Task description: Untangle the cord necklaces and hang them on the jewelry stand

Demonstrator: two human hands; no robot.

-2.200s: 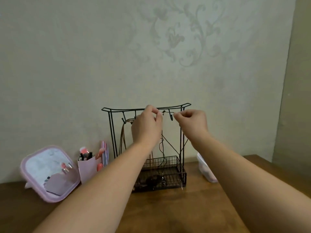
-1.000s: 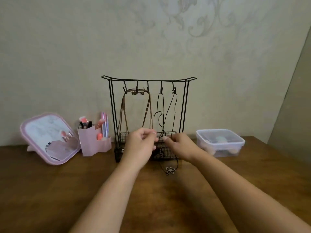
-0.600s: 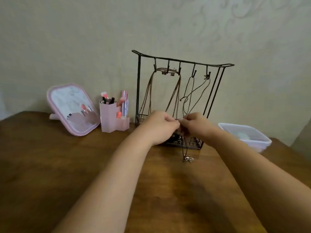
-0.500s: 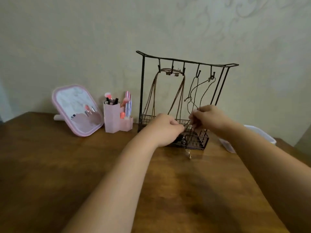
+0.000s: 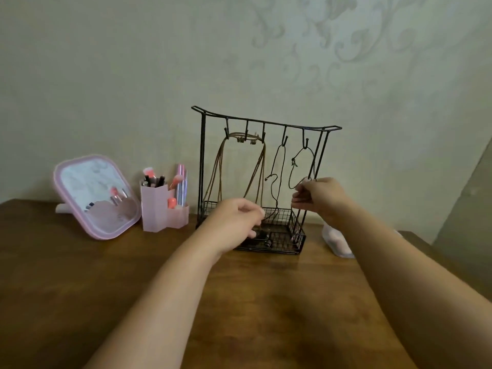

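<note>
No readable text, label, brand, number or sign anywhere in the frame, wall pattern at upper right purely ornamental, items at left too small and blurred to show any lettering

One black wire jewelry stand (image 5: 202, 166) carries five hooks along its top bar. Brown cord necklaces (image 5: 262, 166) hang from the left hooks, several strands whose exact number cannot be told; black cord necklaces (image 5: 281, 166) drape from the two right hooks. There is one pink mirror (image 5: 97, 195), one pink brush holder (image 5: 157, 209), one clear plastic box (image 5: 336, 242) and two hands.
</note>
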